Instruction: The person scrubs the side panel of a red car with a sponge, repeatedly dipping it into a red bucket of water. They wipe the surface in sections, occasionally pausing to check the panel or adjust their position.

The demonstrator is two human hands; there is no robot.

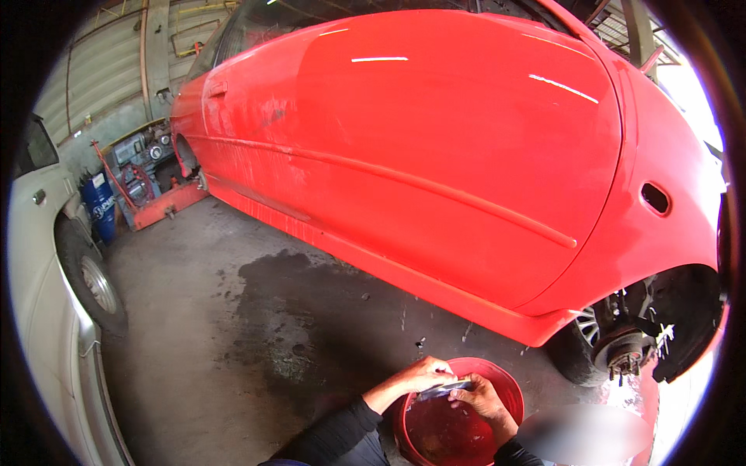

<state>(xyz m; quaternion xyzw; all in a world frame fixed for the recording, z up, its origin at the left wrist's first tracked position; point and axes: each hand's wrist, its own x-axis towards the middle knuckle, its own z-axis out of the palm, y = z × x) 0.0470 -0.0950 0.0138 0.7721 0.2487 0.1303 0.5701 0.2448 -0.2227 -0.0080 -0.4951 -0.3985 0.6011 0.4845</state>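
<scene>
While hands (424,376) (480,397) grip it, the strip (440,390) looks dark.

Dark flat piece (437,391) in fingers (477,388)

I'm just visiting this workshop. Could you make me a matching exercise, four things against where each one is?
Things:
1. Blue drum
2. Red basin
3. Pale vehicle
4. Brake disc

Places:
A. At the picture's left edge
B. Exposed on the red car
C. Standing beyond the pale vehicle's visible wheel
D. Below the left hand and right hand, which hold a dark flat item

Pairs: 1-C, 2-D, 3-A, 4-B.
</scene>
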